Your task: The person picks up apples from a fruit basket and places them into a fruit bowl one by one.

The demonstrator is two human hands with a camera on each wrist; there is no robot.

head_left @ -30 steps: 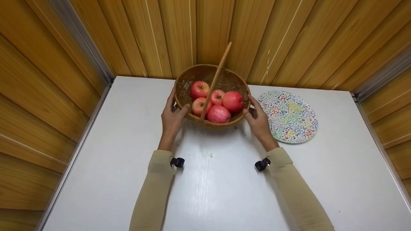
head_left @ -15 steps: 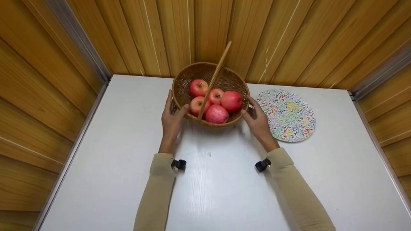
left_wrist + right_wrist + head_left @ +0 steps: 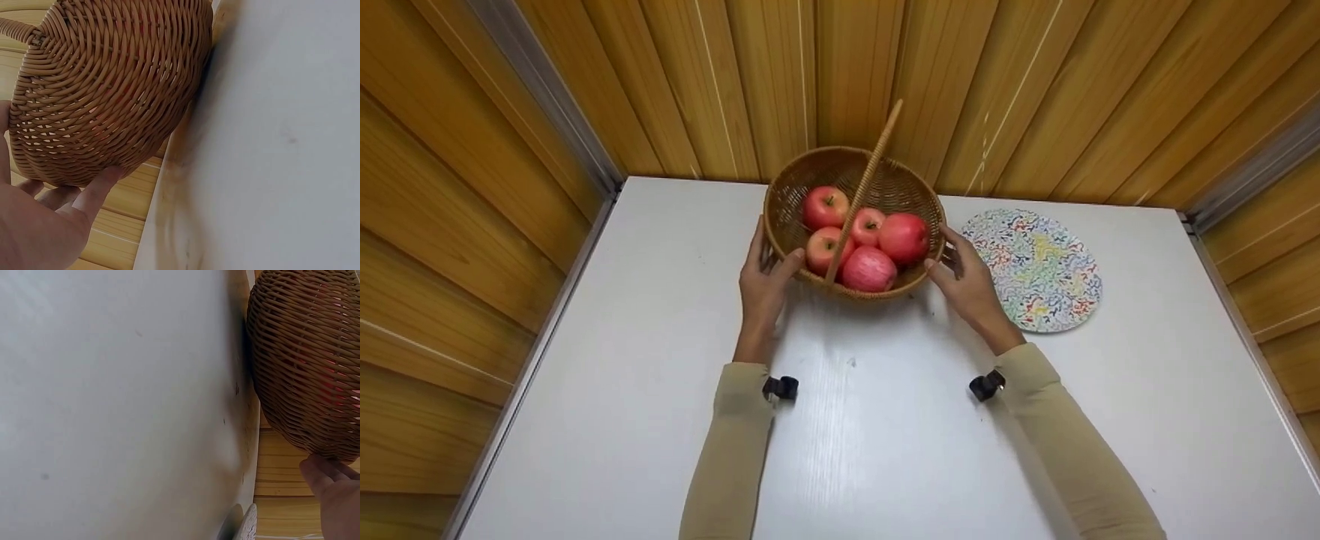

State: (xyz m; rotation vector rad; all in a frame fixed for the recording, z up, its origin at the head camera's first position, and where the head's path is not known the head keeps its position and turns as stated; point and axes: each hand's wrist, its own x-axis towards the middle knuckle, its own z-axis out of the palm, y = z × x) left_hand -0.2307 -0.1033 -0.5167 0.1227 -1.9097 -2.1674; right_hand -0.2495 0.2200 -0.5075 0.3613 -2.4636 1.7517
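Note:
A brown wicker basket (image 3: 901, 187) with an arched handle (image 3: 870, 176) stands at the back middle of the white table. Several red apples (image 3: 870, 268) lie inside it. My left hand (image 3: 763, 289) grips the basket's left side, thumb on the rim and fingers round the outer wall. On the opposite side my right hand (image 3: 969, 289) holds it the same way. In the left wrist view the woven wall (image 3: 112, 84) fills the upper left, with fingertips (image 3: 107, 180) against it. The right wrist view shows fingers (image 3: 318, 472) at the weave, partly cut off by the frame edge.
A round board with a multicoloured pattern (image 3: 1042, 270) lies on the table (image 3: 855, 435) just right of the basket and right hand. Wood-panelled walls (image 3: 945, 90) rise right behind the table's back edge and along both sides.
Both hands keep their hold, and the basket stays in nearly the same place with the apples. The right forearm has shifted slightly to the right; the view has moved a little.

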